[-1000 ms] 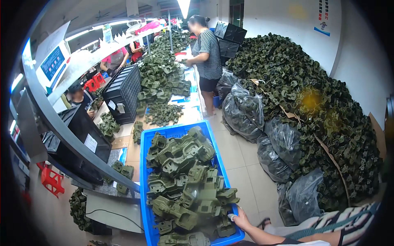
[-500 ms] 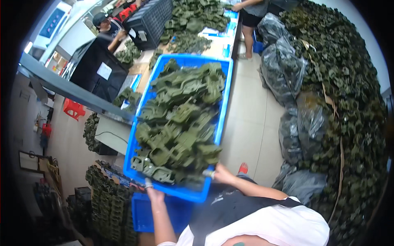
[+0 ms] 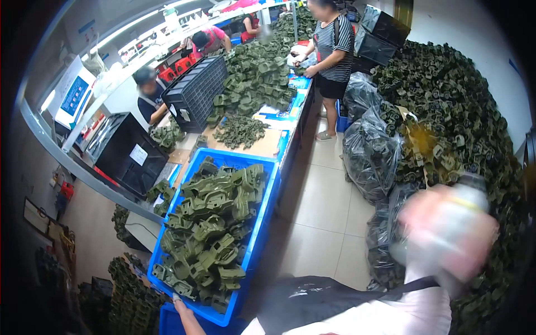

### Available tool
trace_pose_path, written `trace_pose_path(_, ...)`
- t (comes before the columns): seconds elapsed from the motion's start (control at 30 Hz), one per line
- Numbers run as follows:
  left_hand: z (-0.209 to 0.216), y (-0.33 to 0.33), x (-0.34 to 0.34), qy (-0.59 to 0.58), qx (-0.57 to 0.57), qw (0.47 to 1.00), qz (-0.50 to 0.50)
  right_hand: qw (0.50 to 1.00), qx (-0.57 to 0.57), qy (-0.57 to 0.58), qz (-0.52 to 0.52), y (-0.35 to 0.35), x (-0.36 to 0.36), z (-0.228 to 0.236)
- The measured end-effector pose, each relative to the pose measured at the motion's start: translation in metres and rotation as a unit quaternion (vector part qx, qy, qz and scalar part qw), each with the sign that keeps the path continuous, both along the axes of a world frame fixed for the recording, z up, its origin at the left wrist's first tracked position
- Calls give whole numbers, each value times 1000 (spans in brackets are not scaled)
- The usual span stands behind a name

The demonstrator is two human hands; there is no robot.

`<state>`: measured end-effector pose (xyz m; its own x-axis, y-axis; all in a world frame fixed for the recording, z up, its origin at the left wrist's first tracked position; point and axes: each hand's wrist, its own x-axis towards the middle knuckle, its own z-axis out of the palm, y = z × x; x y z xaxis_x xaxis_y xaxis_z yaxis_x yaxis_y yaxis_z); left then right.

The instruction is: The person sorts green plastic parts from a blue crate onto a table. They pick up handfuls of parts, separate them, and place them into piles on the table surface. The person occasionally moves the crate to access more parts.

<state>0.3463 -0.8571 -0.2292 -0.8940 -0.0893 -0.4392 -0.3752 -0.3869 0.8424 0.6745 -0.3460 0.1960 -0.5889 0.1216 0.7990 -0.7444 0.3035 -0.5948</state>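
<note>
A blue plastic tub (image 3: 272, 187) heaped with olive-green moulded plastic parts (image 3: 209, 223) stands at the near end of the work table. My left hand (image 3: 177, 300) is closed on its near left corner, with a pale covering on a fingertip. Raised at the right, well apart from the tub, my right hand (image 3: 446, 229) is smeared by motion. Whether it holds anything is hidden by the blur. A second blue tub (image 3: 173, 319) shows below the near edge of the heaped one.
Green parts cover the table (image 3: 271, 139) beyond, beside a black crate (image 3: 198, 89). A co-worker in a striped top (image 3: 334, 44) stands at its right side; others sit at the left. Filled plastic bags (image 3: 368, 156) and a tall heap of parts (image 3: 446, 106) line the right.
The tub now sits lower and further left in view. My right hand has let go of its rim and swung up to the right. My left hand stays at the near left corner.
</note>
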Motion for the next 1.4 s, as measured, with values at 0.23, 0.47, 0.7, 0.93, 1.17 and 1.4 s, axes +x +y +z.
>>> trace_pose_path(0.23, -2, -21, 1, -21, -177, 977, 116, 907, -132, 246, 316, 0, -86, -2)
trace_pose_path(0.47, 6, -24, 21, -55, -242, 962, 111, 926, -88, 255, 265, 95, -203, -29)
trace_pose_path(0.7, 38, -7, 34, -159, -222, 952, 137, 893, 158, -363, -213, 318, -376, -209)
trace_pose_path(0.93, 85, 65, 133, -399, -698, 522, 285, 809, 277, -502, -128, 393, -490, -371)
trace_pose_path(1.17, 87, 402, 106, -79, 54, 826, 556, 741, 502, -396, -206, 432, -563, -459)
trace_pose_path(1.4, 87, 515, 17, -28, 95, 802, 590, 765, 500, -361, -187, 425, -574, -480)
